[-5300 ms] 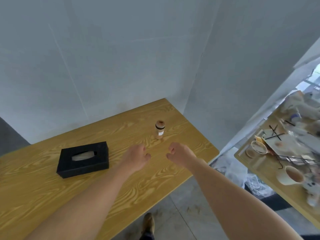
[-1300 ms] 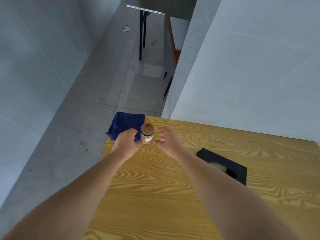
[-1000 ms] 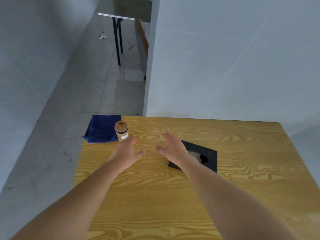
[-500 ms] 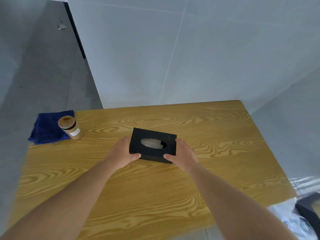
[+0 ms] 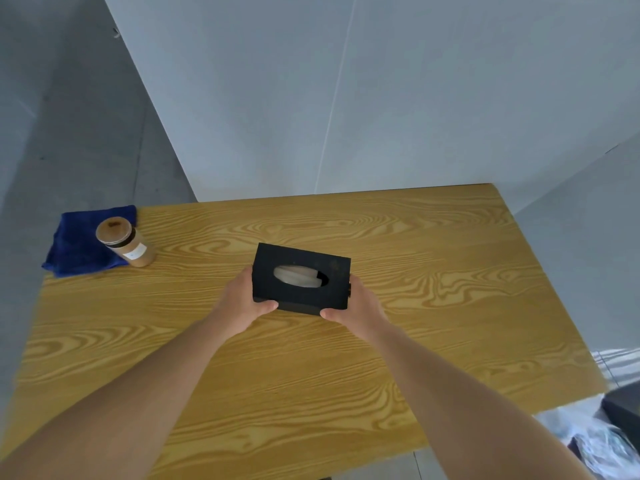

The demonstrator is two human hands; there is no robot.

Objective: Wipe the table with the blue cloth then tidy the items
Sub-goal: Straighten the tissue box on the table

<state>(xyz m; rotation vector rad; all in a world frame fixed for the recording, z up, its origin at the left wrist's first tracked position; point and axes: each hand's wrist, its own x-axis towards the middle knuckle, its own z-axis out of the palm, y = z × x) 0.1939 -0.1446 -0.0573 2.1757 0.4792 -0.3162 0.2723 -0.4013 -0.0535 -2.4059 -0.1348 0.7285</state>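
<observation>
The left hand and right hand each clamp one end of the black tissue box at the middle of the worktop. This looks like the tidying step. The next move probably calls for carrying it level toward the jar and folded blue cloth at the far left corner.

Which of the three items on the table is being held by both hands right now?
The black tissue box, gripped at both ends; the jar and blue cloth sit untouched.
</observation>
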